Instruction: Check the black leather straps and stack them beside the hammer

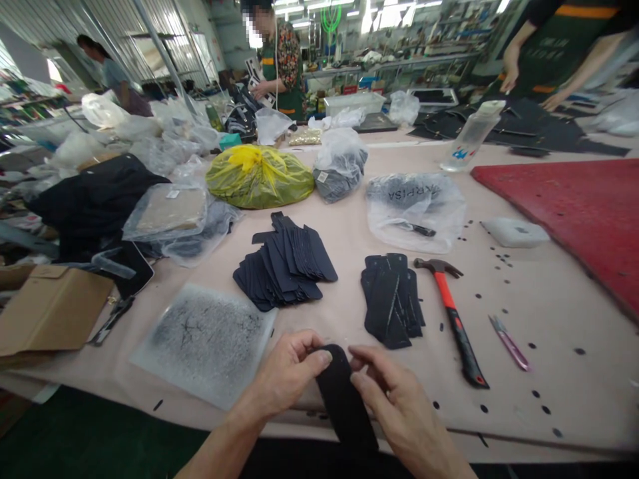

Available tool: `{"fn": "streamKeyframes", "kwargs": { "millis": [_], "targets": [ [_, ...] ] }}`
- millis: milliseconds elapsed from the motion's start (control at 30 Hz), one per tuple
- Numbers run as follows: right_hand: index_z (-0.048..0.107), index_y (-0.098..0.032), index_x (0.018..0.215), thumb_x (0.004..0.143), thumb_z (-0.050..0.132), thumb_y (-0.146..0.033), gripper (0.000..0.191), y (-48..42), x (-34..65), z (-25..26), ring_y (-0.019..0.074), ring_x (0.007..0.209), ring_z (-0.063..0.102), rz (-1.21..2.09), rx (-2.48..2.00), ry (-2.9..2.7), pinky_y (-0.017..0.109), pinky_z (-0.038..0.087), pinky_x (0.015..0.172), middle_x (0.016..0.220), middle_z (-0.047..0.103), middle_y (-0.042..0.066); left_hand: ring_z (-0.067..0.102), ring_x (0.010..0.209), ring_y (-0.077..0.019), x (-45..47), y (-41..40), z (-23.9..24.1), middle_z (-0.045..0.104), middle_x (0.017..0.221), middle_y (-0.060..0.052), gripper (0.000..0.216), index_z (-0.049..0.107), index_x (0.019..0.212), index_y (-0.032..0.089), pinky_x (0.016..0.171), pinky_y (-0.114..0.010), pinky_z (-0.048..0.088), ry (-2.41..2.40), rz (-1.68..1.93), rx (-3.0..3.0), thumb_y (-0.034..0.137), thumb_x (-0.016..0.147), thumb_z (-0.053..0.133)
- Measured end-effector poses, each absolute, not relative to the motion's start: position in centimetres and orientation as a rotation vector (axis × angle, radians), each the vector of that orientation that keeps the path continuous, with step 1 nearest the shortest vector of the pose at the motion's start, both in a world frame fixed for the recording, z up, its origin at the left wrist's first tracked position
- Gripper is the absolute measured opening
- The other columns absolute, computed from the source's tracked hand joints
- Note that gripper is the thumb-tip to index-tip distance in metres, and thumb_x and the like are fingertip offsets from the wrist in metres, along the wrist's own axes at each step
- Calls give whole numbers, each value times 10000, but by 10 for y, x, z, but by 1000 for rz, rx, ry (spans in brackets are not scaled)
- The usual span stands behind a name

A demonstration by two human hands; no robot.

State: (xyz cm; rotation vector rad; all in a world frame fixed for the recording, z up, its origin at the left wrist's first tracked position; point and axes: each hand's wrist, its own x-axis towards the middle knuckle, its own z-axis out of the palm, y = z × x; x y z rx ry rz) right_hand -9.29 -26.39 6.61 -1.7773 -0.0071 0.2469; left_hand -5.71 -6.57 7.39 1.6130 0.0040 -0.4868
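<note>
A black fabric-like strip [344, 399] with a rounded top end hangs at the table's front edge. My left hand [287, 372] pinches its rounded end, thumb on the face and fingers behind. My right hand [394, 399] is at the strip's right edge, its fingers bent and thumb and forefinger apart; the thumb tip seems to touch the edge. Beyond my hands lies a fanned pile of dark rounded pieces [287, 263]. To its right is a smaller stack of black strips [389, 299]. A claw hammer [454, 319] with a red-and-black handle rests beside that stack.
Pink-handled snips [510, 344] lie right of the hammer. A speckled translucent sheet [204, 339] and cardboard box [54, 309] are left. Behind sit a yellow bag [259, 176], a clear printed bag [417, 209], a bottle [472, 136] and a red board [574, 206]. Other people stand beyond.
</note>
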Motion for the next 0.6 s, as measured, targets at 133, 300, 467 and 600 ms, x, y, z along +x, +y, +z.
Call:
{"fn": "streamKeyframes", "kwargs": {
  "millis": [133, 300, 467, 600],
  "targets": [
    [565, -189, 753, 868, 590, -476, 309, -245, -92, 45, 110, 449, 432, 507, -1502, 104, 221, 338, 447, 508, 476, -51, 537, 646, -119, -64, -79, 67, 630, 727, -12, 194, 631, 830, 139, 617, -219, 426, 151, -461, 1438, 315, 771, 686],
    [534, -185, 798, 866, 602, -514, 343, -231, -102, 24, 97, 387, 433, 465, -1313, 240, 202, 331, 423, 446, 509, -56, 563, 549, -139, -77, -84, 56, 640, 672, -25, 288, 645, 909, 135, 513, -228, 416, 271, -630, 1295, 338, 718, 718],
    [594, -178, 939, 881, 592, -496, 323, -248, -90, 32, 97, 446, 429, 323, -1562, 234, 202, 324, 417, 568, 514, -51, 454, 467, -89, -80, -80, 60, 572, 582, 15, 145, 655, 792, 141, 451, -195, 322, 290, -730, 1413, 239, 688, 637],
    [596, -171, 791, 858, 620, -463, 300, -259, -79, 34, 77, 406, 337, 446, -1527, 174, 192, 236, 391, 464, 399, -82, 419, 448, -86, -78, -78, 61, 547, 540, 22, 145, 643, 747, 137, 429, -196, 286, 248, -824, 1389, 235, 641, 642]
  ]
}}
